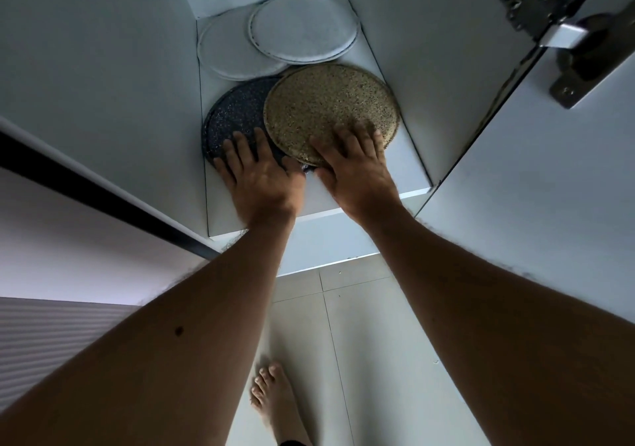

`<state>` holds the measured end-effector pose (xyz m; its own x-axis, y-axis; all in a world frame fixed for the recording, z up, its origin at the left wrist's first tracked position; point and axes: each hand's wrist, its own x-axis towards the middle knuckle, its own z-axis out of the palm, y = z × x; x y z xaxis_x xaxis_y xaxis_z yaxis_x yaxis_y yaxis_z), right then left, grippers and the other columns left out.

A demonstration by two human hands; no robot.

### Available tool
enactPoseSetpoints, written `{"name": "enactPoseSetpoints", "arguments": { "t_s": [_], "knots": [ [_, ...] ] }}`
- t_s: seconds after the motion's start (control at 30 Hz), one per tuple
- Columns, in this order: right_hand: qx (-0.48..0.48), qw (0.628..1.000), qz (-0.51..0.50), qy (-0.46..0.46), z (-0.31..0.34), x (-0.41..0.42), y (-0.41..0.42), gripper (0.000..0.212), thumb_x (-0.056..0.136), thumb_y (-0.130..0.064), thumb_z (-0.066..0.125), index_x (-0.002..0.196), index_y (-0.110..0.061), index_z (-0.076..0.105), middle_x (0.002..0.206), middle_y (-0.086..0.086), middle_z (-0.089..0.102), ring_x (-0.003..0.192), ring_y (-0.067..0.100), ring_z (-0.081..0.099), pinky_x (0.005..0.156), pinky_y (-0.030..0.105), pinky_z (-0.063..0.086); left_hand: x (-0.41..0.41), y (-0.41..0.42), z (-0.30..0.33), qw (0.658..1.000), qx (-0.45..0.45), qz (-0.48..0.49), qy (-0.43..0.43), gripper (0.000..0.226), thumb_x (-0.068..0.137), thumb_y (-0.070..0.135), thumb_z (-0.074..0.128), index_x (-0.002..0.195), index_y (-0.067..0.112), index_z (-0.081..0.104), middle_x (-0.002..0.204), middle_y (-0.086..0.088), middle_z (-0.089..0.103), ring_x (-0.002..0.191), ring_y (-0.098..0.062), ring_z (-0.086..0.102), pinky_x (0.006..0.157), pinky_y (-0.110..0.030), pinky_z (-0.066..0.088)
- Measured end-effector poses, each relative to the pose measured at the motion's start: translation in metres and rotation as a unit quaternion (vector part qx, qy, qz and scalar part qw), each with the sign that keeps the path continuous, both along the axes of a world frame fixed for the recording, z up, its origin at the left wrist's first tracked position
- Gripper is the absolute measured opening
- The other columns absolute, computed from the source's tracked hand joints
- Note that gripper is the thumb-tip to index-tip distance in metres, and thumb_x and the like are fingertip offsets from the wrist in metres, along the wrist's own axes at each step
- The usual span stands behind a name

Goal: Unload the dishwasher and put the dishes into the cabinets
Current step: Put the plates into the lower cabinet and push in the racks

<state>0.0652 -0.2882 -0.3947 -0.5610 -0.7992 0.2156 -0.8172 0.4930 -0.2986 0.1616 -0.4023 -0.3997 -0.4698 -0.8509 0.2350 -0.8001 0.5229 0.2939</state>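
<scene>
Two bare hands reach from the lower part of the frame up onto a white cabinet shelf (319, 201) at the centre, each lying flat on a round plate. On the left, the left hand (256, 170) rests palm down with its fingers straight and slightly spread on a dark speckled plate (237, 115), which sits near the shelf's front edge. Just to its right, the right hand (357, 167) lies the same way, fingers straight and fanned, on a tan speckled plate (326, 105); nothing is pinched or gripped by either hand. The tan plate overlaps the right edge of the dark one and lies on top of it there. Behind them, toward the upper centre of the frame, two pale white plates sit deeper on the same shelf: a left white plate (233, 50) and a right white plate (302, 26) that partly covers it (each seems to top a small stack, though the layers are hard to tell apart). At the upper right, an open cabinet door (549, 153) carries a metal hinge (556, 23). At the bottom centre, a bare foot (275, 401) stands on a pale tiled floor (371, 342). A dark strip (103, 191) runs diagonally across the left side.
</scene>
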Motion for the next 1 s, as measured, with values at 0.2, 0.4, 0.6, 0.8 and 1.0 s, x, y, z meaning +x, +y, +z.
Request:
{"name": "enactPoseSetpoints", "arguments": {
  "t_s": [0.2,0.4,0.6,0.8,1.0],
  "knots": [
    [0.019,0.999,-0.003,-0.027,0.022,0.006,0.009,0.069,0.097,-0.046,0.051,0.154,-0.015,0.028,0.162,0.016,0.019,0.15,0.039,0.007,0.121,0.056,0.008,0.013,0.005,0.004,0.988,0.015,-0.068,0.138,0.069,0.092,0.039,0.034,0.15,0.001,0.031,0.156,-0.017,0.031,0.147,-0.032,0.021,0.121,-0.048,0.013],
    [-0.028,0.997,0.007,-0.077,0.097,0.035,0.043,0.067,0.101,-0.042,0.048,0.155,-0.01,0.025,0.163,0.013,0.015,0.152,0.031,0.006,0.124,0.044,0.009,0.061,0.044,0.06,0.963,-0.144,-0.197,0.118,0.045,0.103,0.029,0.047,0.137,0.001,0.053,0.14,-0.018,0.054,0.135,-0.033,0.045,0.111,-0.045,0.038],
    [-0.031,0.99,-0.014,-0.136,0.212,0.083,0.097,0.062,0.102,-0.043,0.044,0.154,-0.016,0.025,0.164,0.007,0.013,0.152,0.027,0.005,0.12,0.036,0.006,0.12,0.098,0.188,0.958,-0.132,-0.243,0.072,0.042,0.088,0.002,0.066,0.13,0.005,0.061,0.094,-0.01,0.075,0.077,-0.028,0.069,0.07,-0.035,0.055],
    [-0.084,0.985,-0.04,-0.144,0.308,0.131,0.149,0.06,0.097,-0.037,0.055,0.148,-0.012,0.037,0.158,0.01,0.029,0.148,0.029,0.022,0.121,0.041,0.022,0.153,0.148,0.311,0.965,-0.065,-0.236,-0.098,0.035,0.1,0.031,0.045,0.125,0.018,0.067,0.06,-0.014,0.067,0.05,-0.035,0.062,0.048,-0.037,0.053],
    [-0.097,0.973,-0.103,-0.184,0.379,0.175,0.211,0.06,0.097,-0.031,0.057,0.149,-0.011,0.034,0.161,0.01,0.024,0.15,0.029,0.015,0.122,0.042,0.017,0.188,0.201,0.4,0.971,-0.082,-0.222,0.033,0.071,0.082,-0.014,0.044,0.147,0.013,0.042,0.14,-0.019,0.053,0.128,-0.039,0.051,0.101,-0.049,0.048]
  ]
}}
